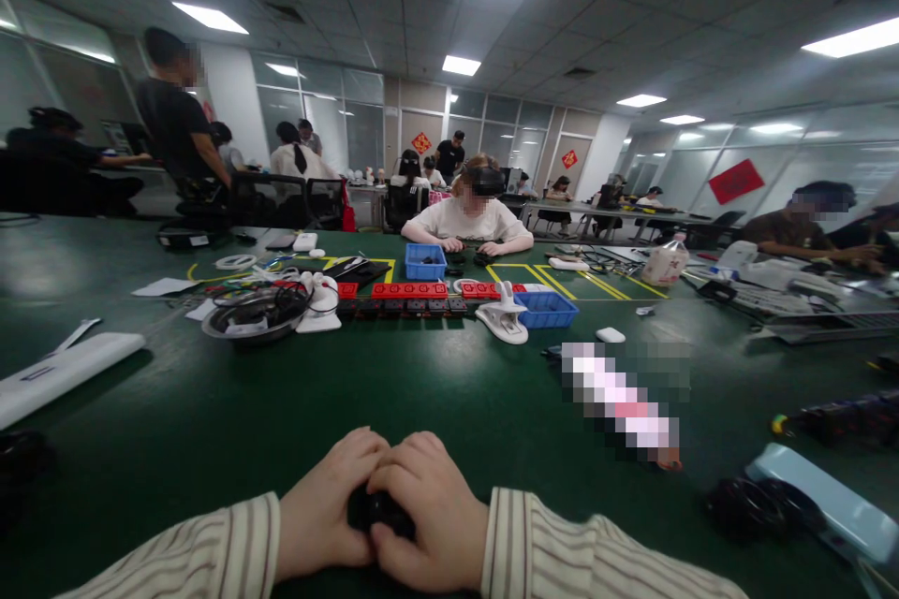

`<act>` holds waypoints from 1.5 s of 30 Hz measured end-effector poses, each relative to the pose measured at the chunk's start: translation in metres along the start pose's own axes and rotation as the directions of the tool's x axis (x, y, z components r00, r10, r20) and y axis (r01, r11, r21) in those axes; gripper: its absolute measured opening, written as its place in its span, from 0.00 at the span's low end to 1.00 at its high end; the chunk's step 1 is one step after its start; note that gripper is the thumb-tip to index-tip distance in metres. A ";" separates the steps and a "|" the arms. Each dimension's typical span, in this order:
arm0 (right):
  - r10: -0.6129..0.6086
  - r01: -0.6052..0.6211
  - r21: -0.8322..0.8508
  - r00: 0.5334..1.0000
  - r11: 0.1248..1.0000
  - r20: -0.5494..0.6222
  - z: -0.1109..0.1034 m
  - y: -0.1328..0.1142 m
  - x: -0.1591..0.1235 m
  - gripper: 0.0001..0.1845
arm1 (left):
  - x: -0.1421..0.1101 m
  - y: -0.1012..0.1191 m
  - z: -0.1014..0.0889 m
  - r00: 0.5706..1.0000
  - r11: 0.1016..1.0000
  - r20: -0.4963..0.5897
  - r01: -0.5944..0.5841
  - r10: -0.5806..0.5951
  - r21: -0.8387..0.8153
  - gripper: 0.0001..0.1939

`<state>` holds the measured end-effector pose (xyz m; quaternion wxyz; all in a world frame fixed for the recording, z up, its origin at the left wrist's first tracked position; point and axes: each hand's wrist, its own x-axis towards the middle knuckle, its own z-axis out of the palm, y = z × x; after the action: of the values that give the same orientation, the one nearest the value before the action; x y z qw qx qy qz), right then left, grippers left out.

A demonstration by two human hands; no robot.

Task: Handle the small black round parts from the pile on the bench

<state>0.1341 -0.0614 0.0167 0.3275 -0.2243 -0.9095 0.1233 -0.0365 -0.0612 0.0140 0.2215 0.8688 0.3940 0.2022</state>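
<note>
Close to the near edge of the green table, my left hand and my right hand come together around a small, rounded black object. Fingers of both hands curl over it from either side, and their fingertips meet above it. Only its dark, smooth middle shows between the hands, so its kind cannot be made out. Striped cream sleeves cover both forearms.
Ahead stand red sockets, a blue bin, another blue bin, a white clip and a metal bowl with cables. To the right lies a light-blue case. A person sits opposite.
</note>
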 end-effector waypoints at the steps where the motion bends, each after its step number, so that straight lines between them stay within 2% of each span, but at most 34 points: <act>1: -0.055 0.054 0.018 0.998 0.998 0.009 0.001 0.001 0.001 0.14 | 0.001 -0.003 0.000 1.000 0.999 0.013 -0.018 0.018 -0.040 0.17; 3: -0.155 0.154 0.045 0.988 0.987 0.022 0.002 0.001 0.001 0.12 | 0.002 -0.007 0.000 0.998 0.995 0.020 -0.062 0.063 -0.079 0.18; 6: -0.269 0.269 0.065 0.963 0.961 -0.005 0.002 0.000 0.002 0.11 | 0.001 -0.009 0.001 0.994 0.993 0.000 -0.108 0.108 -0.054 0.24; 9: -0.283 0.287 0.062 0.957 0.956 -0.062 -0.002 -0.003 0.003 0.16 | -0.002 -0.009 0.001 0.992 0.992 0.027 -0.120 0.121 -0.022 0.32; 13: -0.108 0.110 0.020 0.990 0.994 -0.096 -0.007 -0.007 0.002 0.24 | -0.006 -0.007 0.000 0.998 0.997 -0.006 -0.061 0.061 0.041 0.36; 17: 0.113 -0.117 -0.013 0.979 0.993 -0.170 -0.002 -0.008 0.000 0.31 | -0.007 0.003 0.000 0.998 0.991 -0.069 0.006 0.003 0.132 0.37; 19: 0.156 -0.165 -0.054 0.977 0.985 -0.144 0.001 -0.008 0.000 0.29 | -0.008 0.009 0.001 0.997 0.988 -0.073 0.033 -0.022 0.151 0.31; 21: 0.154 -0.163 -0.098 0.984 0.982 -0.092 0.002 -0.008 0.000 0.23 | -0.008 0.012 0.001 0.998 0.989 -0.058 0.036 -0.028 0.142 0.22; 24: 0.086 -0.090 -0.096 0.995 0.991 -0.045 0.001 -0.009 0.000 0.14 | -0.007 0.008 0.001 0.999 0.995 -0.024 -0.027 0.030 0.097 0.18; 27: -0.075 0.075 -0.045 0.997 0.996 0.006 0.001 -0.008 0.000 0.12 | -0.005 -0.002 0.001 0.994 0.994 0.019 -0.108 0.108 0.008 0.20; 31: -0.323 0.325 -0.005 0.941 0.946 0.103 0.005 -0.002 -0.001 0.07 | -0.002 -0.009 -0.003 0.987 0.989 0.072 -0.143 0.146 -0.047 0.17; 33: -0.402 0.403 0.008 0.912 0.915 0.083 0.008 0.000 -0.001 0.06 | -0.001 -0.009 -0.004 0.986 0.989 0.079 -0.142 0.146 -0.049 0.18; 35: -0.420 0.419 0.018 0.907 0.908 0.036 0.008 0.001 -0.001 0.09 | -0.001 -0.009 -0.005 0.987 0.988 0.077 -0.138 0.143 -0.069 0.22; 38: -0.335 0.336 0.036 0.941 0.941 -0.042 0.003 -0.003 0.001 0.15 | -0.003 -0.010 -0.004 0.985 0.984 0.064 -0.154 0.160 -0.089 0.32; 41: -0.120 0.125 0.047 0.988 0.991 -0.099 -0.003 -0.010 0.002 0.25 | -0.006 -0.010 -0.003 0.990 0.990 0.011 -0.143 0.143 -0.005 0.39; 45: 0.121 -0.116 0.043 0.980 0.992 -0.160 -0.002 -0.012 0.000 0.40 | -0.009 0.002 -0.003 0.996 0.994 -0.051 -0.066 0.071 0.092 0.37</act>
<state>0.1313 -0.0711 0.0226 0.3961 -0.2817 -0.8628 0.1390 -0.0425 -0.0682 0.0158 0.1642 0.8852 0.3785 0.2151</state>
